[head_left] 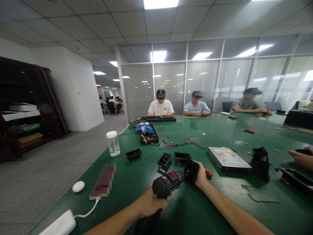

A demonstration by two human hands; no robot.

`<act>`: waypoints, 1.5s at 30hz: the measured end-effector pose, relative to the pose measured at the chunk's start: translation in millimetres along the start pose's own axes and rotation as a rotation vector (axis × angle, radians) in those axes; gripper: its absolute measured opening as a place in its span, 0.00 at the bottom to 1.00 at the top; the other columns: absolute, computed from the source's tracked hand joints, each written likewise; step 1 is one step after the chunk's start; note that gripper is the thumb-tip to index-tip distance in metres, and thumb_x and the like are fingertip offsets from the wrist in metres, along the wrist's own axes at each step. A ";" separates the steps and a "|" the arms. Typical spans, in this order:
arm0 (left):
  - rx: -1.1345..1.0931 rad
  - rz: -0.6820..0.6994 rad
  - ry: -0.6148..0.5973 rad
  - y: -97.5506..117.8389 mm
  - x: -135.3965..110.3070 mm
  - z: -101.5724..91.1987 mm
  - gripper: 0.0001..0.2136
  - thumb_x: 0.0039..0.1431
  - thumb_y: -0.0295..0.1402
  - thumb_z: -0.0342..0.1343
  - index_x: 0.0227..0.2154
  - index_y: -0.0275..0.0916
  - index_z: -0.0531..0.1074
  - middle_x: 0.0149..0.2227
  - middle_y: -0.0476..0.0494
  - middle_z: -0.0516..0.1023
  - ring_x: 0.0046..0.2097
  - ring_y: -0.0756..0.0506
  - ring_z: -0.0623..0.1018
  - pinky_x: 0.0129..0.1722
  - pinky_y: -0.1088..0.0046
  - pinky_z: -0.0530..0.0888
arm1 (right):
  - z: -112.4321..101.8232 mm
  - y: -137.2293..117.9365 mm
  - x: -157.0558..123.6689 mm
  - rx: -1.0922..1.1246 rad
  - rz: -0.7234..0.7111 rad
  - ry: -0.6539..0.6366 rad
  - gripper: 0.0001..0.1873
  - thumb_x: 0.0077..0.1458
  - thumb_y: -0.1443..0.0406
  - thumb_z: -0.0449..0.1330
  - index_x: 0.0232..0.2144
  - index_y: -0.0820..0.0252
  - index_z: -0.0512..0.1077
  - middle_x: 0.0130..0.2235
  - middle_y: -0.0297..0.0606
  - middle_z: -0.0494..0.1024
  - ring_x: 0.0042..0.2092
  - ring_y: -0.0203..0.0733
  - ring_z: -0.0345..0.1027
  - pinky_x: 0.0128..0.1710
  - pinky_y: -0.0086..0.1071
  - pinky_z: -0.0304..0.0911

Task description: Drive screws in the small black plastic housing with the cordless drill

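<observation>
Left hand (149, 205) wrapped shut on drill (168, 184) grip, nearest camera. Drill's long axis runs away and rightward, nose into small black part (192, 169). Right hand (201, 174) fingers closed round that part, just above green table (195, 209). Disc drive (228, 159) farther right.

On the green table (220, 212) stands a clear plastic bottle with a white cap (113, 143). A silver flat optical drive (228, 159) lies near the middle. A white oval case (78, 186) rests at the table edge. A dark wooden shelf (26, 107) stands by the left wall. Three seated people (195, 104) are at the far side.
</observation>
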State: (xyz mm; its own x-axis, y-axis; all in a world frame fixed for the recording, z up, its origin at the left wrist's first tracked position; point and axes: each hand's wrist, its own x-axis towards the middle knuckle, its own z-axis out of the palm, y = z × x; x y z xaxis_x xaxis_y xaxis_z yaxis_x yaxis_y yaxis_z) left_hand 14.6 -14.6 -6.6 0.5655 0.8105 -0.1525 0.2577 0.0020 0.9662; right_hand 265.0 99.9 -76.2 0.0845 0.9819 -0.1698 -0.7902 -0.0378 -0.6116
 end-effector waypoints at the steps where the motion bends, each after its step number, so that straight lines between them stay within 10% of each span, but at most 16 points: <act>1: 0.005 -0.003 -0.003 -0.2 0.1 -0.2 0.07 0.37 0.24 0.49 0.25 0.35 0.65 0.20 0.52 0.64 0.23 0.52 0.64 0.23 0.76 0.62 | -0.3 0.2 0.2 0.005 -0.005 -0.004 0.08 0.43 0.62 0.54 0.27 0.58 0.69 0.20 0.31 0.72 0.22 0.39 0.65 0.21 0.33 0.60; 45: 0.028 -0.016 0.000 5.8 -3.4 0.1 0.06 0.38 0.24 0.50 0.24 0.35 0.64 0.20 0.52 0.63 0.23 0.52 0.65 0.23 0.76 0.62 | 1.2 0.0 0.0 -0.017 -0.002 -0.013 0.08 0.43 0.62 0.53 0.26 0.58 0.69 0.19 0.31 0.71 0.20 0.38 0.63 0.19 0.32 0.58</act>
State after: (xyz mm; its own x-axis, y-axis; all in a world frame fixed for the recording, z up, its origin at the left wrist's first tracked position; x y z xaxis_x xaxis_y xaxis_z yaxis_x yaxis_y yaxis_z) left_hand 14.2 -17.4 -0.5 0.5608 0.8107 -0.1683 0.2888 -0.0010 0.9574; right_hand 264.3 100.1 -75.3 0.0780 0.9842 -0.1589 -0.7798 -0.0391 -0.6248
